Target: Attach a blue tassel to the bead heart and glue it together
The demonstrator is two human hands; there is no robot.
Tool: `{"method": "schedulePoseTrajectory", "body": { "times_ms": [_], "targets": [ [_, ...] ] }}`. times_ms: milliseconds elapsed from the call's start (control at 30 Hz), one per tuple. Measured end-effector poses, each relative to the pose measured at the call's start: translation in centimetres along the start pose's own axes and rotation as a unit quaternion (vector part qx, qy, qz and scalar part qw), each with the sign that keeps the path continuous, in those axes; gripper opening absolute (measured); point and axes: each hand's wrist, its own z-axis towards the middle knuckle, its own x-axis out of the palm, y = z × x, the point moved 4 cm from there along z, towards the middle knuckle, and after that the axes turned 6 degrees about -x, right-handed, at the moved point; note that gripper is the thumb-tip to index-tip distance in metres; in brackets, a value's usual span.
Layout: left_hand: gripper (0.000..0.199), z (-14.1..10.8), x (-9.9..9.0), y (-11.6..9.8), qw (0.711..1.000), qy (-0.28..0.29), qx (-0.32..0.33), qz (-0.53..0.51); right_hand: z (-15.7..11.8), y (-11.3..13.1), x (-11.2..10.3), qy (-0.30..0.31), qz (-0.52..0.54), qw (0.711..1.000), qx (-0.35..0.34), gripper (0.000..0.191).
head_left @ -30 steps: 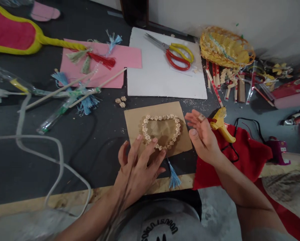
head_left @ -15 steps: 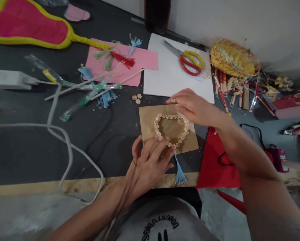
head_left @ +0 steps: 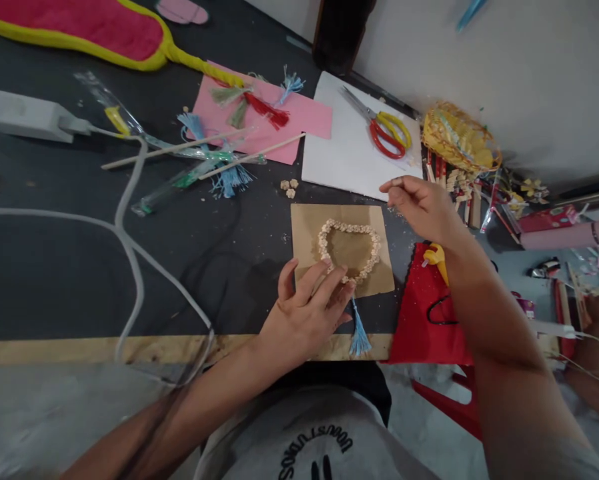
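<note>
The left hand, grip apart, apparently steadied the heart-shaped ring; farther right, the right hand had unclear grip; next needed steadiness.

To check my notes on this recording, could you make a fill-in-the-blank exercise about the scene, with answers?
The hand touching the heart-shaped ring is the person's ____ hand.
The tassel below the ring is ____.
The scissors lie on a ____ board.
Loose flower-shaped pieces near the brown sheet number ____.

Missing words: left; blue; white; three.
</note>
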Motion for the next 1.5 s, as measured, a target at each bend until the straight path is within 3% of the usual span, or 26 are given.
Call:
{"method": "schedulePoseTrajectory", "body": {
  "times_ms": [133, 233, 400, 533, 800, 1000, 1267, 1500],
  "targets": [
    [0.033, 0.0, 0.2, 0.0, 1.0, -0.009, 0.011, 0.012, -4.2, 0.8, -1.1, -0.075, -0.01, 0.996, 0.051, 0.027],
    [0.033, 0.1, 0.3, 0.0, 0.999, -0.007, 0.02, 0.036, -8.6, 1.8, -0.6, -0.107, -0.028, 0.991, 0.075, 0.024],
    [0.035, 0.0, 0.3, 0.0, 0.998, -0.004, 0.031, 0.052, -15.7, 4.2, 3.1, -0.097, -0.042, 0.993, 0.047, 0.02],
    [0.032, 0.1, 0.6, 0.2, 0.999, 0.011, 0.027, 0.046, -18.7, 5.9, 6.0, -0.101, -0.068, 0.992, 0.013, 0.022],
    [0.032, 0.5, 1.0, 0.5, 0.996, 0.025, 0.038, 0.07, -18.5, 8.0, 8.9, -0.095, -0.083, 0.992, -0.012, 0.023],
    [0.035, 0.6, 1.0, 0.6, 0.995, 0.065, 0.023, 0.074, -18.3, 7.3, 9.7, -0.094, -0.078, 0.992, 0.019, 0.018],
    [0.034, 0.8, 0.8, 0.7, 0.995, 0.037, 0.047, 0.083, -16.7, 4.9, 7.0, -0.093, -0.089, 0.991, -0.026, 0.015],
    [0.029, 0.8, 0.9, 0.8, 0.993, 0.056, 0.047, 0.089, -12.4, 3.7, 5.7, -0.037, -0.103, 0.989, -0.1, 0.015]
  ]
}}
